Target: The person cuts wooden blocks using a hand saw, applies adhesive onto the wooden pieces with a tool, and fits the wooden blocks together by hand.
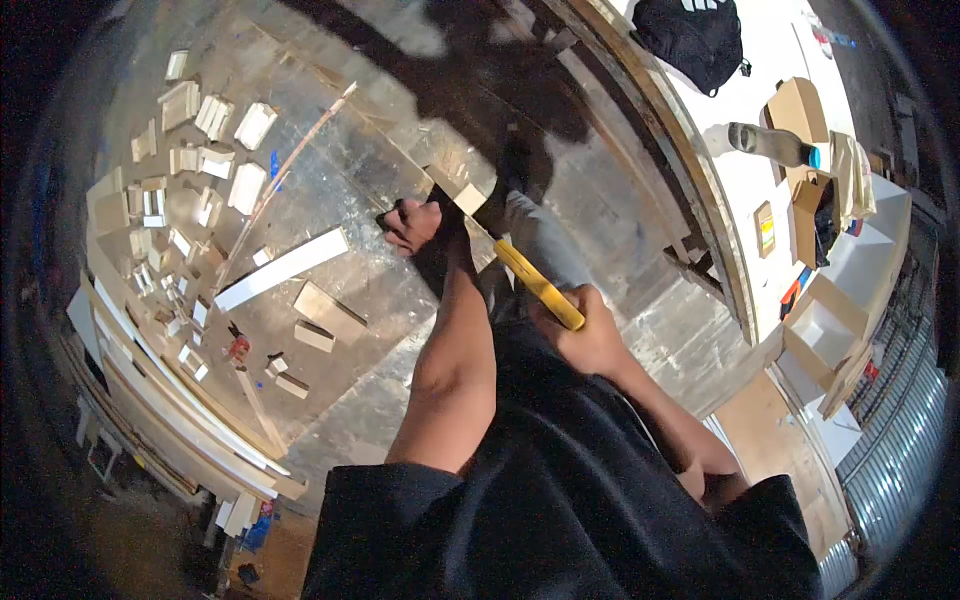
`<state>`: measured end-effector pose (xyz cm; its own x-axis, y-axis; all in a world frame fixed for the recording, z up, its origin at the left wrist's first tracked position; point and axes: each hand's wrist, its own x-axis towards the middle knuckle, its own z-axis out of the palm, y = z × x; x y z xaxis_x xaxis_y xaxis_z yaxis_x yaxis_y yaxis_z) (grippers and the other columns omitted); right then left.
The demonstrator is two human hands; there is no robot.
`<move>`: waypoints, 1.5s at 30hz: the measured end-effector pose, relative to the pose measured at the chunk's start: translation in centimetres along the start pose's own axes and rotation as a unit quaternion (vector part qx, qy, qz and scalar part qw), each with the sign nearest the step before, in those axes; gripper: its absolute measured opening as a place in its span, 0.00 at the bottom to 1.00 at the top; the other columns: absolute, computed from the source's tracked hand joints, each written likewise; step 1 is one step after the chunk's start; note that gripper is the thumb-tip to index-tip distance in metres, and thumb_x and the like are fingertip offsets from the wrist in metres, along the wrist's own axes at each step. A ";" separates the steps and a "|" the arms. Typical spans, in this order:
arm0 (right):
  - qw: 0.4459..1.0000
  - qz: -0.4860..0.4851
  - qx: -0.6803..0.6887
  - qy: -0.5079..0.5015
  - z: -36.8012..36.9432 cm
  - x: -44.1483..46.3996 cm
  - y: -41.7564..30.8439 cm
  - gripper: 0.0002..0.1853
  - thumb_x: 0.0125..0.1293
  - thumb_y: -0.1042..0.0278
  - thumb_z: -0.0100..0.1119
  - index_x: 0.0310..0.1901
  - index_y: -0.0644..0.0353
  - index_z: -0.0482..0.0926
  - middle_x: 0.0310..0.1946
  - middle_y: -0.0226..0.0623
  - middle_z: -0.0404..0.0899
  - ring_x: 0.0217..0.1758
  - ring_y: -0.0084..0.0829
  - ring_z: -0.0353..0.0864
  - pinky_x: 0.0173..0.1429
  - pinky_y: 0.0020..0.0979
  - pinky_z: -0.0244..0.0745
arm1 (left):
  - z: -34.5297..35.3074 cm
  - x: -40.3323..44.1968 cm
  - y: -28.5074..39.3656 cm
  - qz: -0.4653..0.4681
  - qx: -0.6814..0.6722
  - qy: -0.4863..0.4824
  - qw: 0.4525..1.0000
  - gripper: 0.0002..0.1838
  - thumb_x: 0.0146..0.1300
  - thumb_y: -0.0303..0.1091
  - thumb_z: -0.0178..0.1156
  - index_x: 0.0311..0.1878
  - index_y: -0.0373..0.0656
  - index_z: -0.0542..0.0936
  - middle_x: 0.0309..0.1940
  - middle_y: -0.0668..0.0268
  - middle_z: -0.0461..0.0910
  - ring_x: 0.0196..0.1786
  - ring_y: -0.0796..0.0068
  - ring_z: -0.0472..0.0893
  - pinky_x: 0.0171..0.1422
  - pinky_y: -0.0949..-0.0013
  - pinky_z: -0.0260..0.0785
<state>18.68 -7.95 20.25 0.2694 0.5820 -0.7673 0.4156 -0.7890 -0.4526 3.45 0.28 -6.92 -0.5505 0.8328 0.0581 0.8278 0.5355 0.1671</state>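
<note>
Item 1: long, yellow-handled hand tool (538,282) with a narrow dark forward part. Located in front of the black-shirted torso, slanting up and away from the body, above the grey, stained floor (640,260). Its exact type cannot be told, the forward end being lost in shadow. The handle's lower end is grasped by the right hand (585,335), the fingers wrapped around it.

Handling: judged stiff throughout and of moderate weight. The yellow grip appears smooth and could slip in a damp palm. Breakage is thought unlikely. Best taken by the yellow handle; the dark forward part should be kept clear of bare fingers, as an edge there cannot be ruled out.

Item 2: small, pale, squared wooden block (469,200), seen beside the tool's forward part; whether the two are touching cannot be told. Judged light, rigid and dry to the touch, with corners liable to chip. Best held by opposite side faces.

Item 3: left hand (413,225), placed to the left of the block, partly shadowed. Its fingers are curled inward; whether anything is gripped cannot be told.

Surroundings: long, white-faced, straight board (283,268) and many short, pale wooden offcuts (212,118), laid on the floor at left.
</note>
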 end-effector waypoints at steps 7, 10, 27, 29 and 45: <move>0.994 0.000 -0.008 -0.112 -1.9 -2.2 -0.8 0.21 0.57 0.51 0.68 0.37 0.65 0.80 0.28 0.57 0.80 0.39 0.58 0.83 0.44 0.48 0.77 | 0.4 1.1 0.2 -0.008 0.007 0.007 1.000 0.06 0.53 0.42 0.62 0.33 0.57 0.78 0.41 0.68 0.70 0.49 0.57 0.71 0.45 0.47 0.65; 0.996 -0.028 -0.039 -0.069 1.5 -0.5 1.5 0.19 0.59 0.51 0.65 0.36 0.62 0.81 0.28 0.55 0.80 0.37 0.55 0.84 0.42 0.46 0.77 | 0.6 1.1 -0.2 -0.007 0.004 0.009 1.000 0.06 0.53 0.42 0.62 0.33 0.57 0.78 0.41 0.68 0.69 0.49 0.57 0.71 0.45 0.47 0.65; 0.992 -0.099 0.015 -0.070 -0.3 0.2 1.9 0.17 0.61 0.58 0.68 0.28 0.65 0.78 0.18 0.48 0.73 0.21 0.38 0.72 0.32 0.40 0.70 | 5.5 1.8 -2.7 -0.103 -0.099 -0.059 0.988 0.08 0.50 0.42 0.65 0.31 0.55 0.77 0.40 0.66 0.68 0.52 0.57 0.68 0.51 0.47 0.64; 0.990 -0.112 -0.023 -0.077 -0.4 0.5 1.4 0.18 0.62 0.55 0.67 0.30 0.65 0.80 0.20 0.52 0.73 0.22 0.44 0.75 0.32 0.43 0.70 | 5.2 2.0 -2.8 -0.089 -0.081 -0.025 0.992 0.08 0.50 0.42 0.65 0.31 0.54 0.78 0.41 0.66 0.69 0.52 0.56 0.69 0.53 0.46 0.64; 0.986 -0.138 -0.010 -0.095 0.7 3.8 -2.8 0.19 0.64 0.56 0.67 0.30 0.68 0.79 0.19 0.48 0.75 0.23 0.37 0.77 0.31 0.44 0.68 | 1.6 7.3 1.1 0.075 -0.094 0.106 0.987 0.05 0.47 0.35 0.66 0.27 0.55 0.79 0.37 0.67 0.75 0.46 0.55 0.73 0.53 0.52 0.66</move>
<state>17.94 -3.69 18.30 -0.0219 0.7249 -0.6885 0.4679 -0.6012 -0.6478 0.49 7.16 -7.91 -0.4503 0.8418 0.2976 0.8778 0.3564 0.3201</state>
